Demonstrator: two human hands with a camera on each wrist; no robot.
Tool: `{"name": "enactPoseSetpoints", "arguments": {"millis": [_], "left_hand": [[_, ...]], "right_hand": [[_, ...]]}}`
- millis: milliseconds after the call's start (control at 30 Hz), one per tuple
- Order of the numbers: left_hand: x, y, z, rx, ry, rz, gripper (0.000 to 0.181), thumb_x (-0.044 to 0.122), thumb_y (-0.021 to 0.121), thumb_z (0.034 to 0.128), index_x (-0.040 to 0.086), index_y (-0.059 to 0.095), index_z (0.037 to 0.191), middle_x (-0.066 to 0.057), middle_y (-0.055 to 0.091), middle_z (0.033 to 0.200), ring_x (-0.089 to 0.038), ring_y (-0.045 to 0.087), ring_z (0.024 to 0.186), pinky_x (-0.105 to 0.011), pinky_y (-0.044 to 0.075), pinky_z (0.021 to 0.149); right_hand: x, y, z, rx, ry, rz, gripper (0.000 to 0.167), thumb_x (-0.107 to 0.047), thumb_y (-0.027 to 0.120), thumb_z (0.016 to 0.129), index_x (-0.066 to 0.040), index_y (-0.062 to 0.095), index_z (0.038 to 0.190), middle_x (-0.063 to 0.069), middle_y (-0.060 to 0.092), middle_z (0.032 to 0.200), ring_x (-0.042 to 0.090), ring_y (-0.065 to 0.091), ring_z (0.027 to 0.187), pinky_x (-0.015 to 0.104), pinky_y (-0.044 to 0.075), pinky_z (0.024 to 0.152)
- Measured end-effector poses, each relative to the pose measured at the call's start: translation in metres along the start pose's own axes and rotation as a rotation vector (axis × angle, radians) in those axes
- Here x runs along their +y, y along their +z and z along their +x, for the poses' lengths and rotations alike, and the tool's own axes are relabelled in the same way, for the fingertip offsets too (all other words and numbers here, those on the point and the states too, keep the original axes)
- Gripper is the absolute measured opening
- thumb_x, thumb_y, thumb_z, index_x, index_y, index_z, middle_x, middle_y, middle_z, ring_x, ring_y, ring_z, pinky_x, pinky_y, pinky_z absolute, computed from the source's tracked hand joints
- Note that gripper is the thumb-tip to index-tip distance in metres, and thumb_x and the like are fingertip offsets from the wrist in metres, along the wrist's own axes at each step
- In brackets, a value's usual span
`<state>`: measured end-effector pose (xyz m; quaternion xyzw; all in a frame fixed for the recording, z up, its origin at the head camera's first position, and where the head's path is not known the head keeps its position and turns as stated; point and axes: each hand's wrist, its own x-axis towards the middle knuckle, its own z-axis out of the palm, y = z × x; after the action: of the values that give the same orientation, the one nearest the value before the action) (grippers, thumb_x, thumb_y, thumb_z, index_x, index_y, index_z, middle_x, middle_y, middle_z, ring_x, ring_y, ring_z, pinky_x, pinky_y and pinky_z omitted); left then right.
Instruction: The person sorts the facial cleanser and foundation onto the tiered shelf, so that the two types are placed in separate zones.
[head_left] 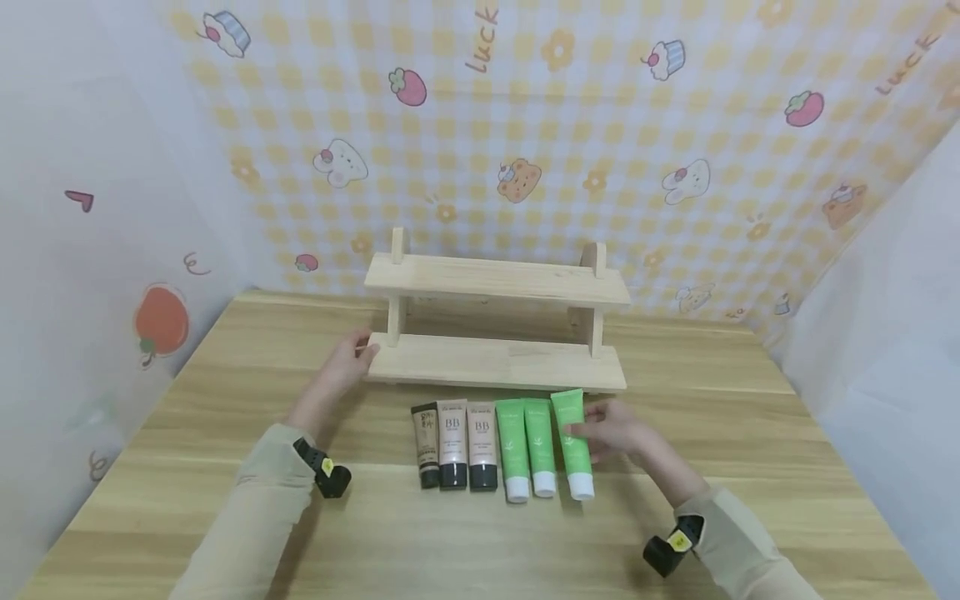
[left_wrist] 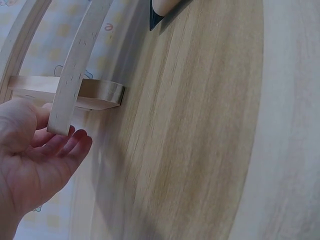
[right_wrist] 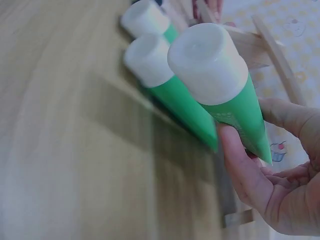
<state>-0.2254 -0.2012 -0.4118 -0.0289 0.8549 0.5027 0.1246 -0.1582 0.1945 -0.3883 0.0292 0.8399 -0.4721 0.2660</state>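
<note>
A two-tier light wooden shelf (head_left: 457,360) stands toward the back of the table. My left hand (head_left: 348,360) grips the left end of its lower board, thumb on one side and fingers beneath, as the left wrist view shows. My right hand (head_left: 617,429) pinches a green squeeze tube with a white cap (right_wrist: 212,65) between thumb and fingers, lifted a little off the table. Left of it lie two more green tubes (head_left: 513,442), then two beige BB cream tubes with black caps (head_left: 453,442) and a smaller brown tube (head_left: 427,442), all in a row before the shelf.
The wood-grain table (head_left: 420,550) reaches back to a yellow checked cloth backdrop (head_left: 450,108). White cloth hangs along the left (head_left: 90,275) and right sides. Both shelf boards are bare. Each wrist wears a strap with a small black camera.
</note>
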Motion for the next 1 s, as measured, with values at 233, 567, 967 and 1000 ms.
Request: {"name": "enactPoseSetpoints", "arguments": {"millis": [233, 567, 967, 1000], "left_hand": [[-0.001, 0.000, -0.004, 0.012, -0.012, 0.000, 0.055, 0.019, 0.035, 0.0989, -0.004, 0.013, 0.143, -0.026, 0.022, 0.146, -0.041, 0.028, 0.132, -0.048, 0.034, 0.108], [-0.005, 0.001, -0.003, 0.014, -0.003, 0.012, 0.054, 0.021, 0.036, 0.0989, -0.002, 0.015, 0.143, -0.025, 0.023, 0.146, -0.041, 0.028, 0.133, -0.049, 0.033, 0.108], [-0.003, 0.001, -0.002, 0.039, -0.004, 0.014, 0.054, 0.021, 0.036, 0.0989, -0.002, 0.016, 0.143, -0.024, 0.024, 0.146, -0.039, 0.027, 0.133, -0.048, 0.029, 0.111], [-0.003, 0.001, -0.001, 0.042, -0.001, 0.013, 0.054, 0.020, 0.036, 0.0989, -0.002, 0.016, 0.143, -0.025, 0.024, 0.146, -0.039, 0.027, 0.133, -0.048, 0.029, 0.111]], "right_hand": [[-0.023, 0.002, 0.007, -0.026, -0.092, 0.017, 0.055, -0.018, 0.066, 0.083, 0.013, 0.042, 0.122, 0.022, 0.059, 0.105, 0.016, 0.064, 0.073, 0.036, 0.059, 0.068], [-0.059, 0.019, 0.024, -0.034, -0.139, 0.010, 0.053, -0.019, 0.066, 0.083, 0.007, 0.043, 0.123, 0.020, 0.059, 0.107, 0.016, 0.062, 0.080, 0.037, 0.058, 0.071], [-0.101, 0.031, 0.045, -0.064, -0.218, 0.039, 0.060, -0.013, 0.066, 0.083, 0.006, 0.036, 0.131, 0.024, 0.054, 0.118, 0.021, 0.062, 0.087, 0.037, 0.058, 0.073], [-0.105, 0.032, 0.046, -0.069, -0.234, 0.035, 0.059, -0.013, 0.065, 0.083, 0.007, 0.036, 0.131, 0.025, 0.054, 0.118, 0.021, 0.062, 0.086, 0.037, 0.058, 0.072]]}}
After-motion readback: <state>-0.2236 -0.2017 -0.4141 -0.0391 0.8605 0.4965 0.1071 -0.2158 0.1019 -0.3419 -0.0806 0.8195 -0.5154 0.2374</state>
